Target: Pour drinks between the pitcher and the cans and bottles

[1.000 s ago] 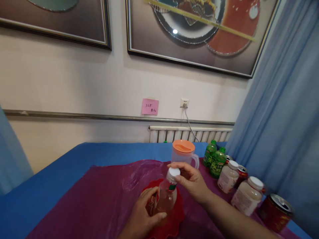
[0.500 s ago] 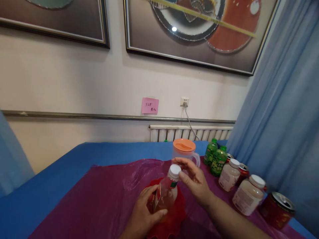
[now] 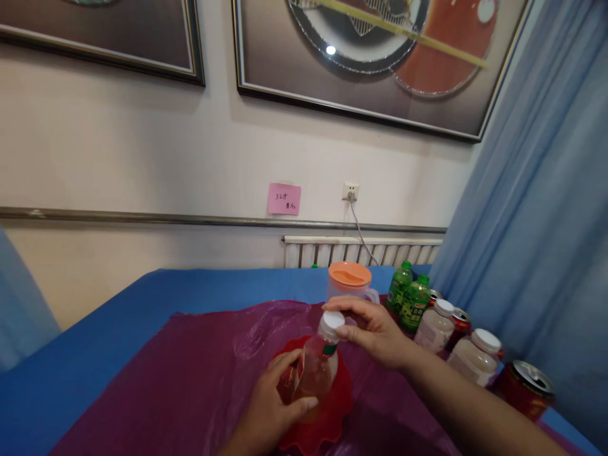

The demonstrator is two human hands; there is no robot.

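So left hand (image 3: 270, 402) is half-curled round a clear plastic bottle (image 3: 317, 373), right hand (image 3: 373, 330) pinches its round white cap (image 3: 333, 320). Orange-lidded clear pitcher (image 3: 350, 276) sits at its one o'clock.

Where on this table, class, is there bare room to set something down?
Widest free patch: the purple sheet, left of the left hand. Another: the blue cloth beyond it, left of the jug. Crowded: the right side, where green bottles, jars and cans stand close together, and the middle, where the right hand and the left touch the clear bottle.
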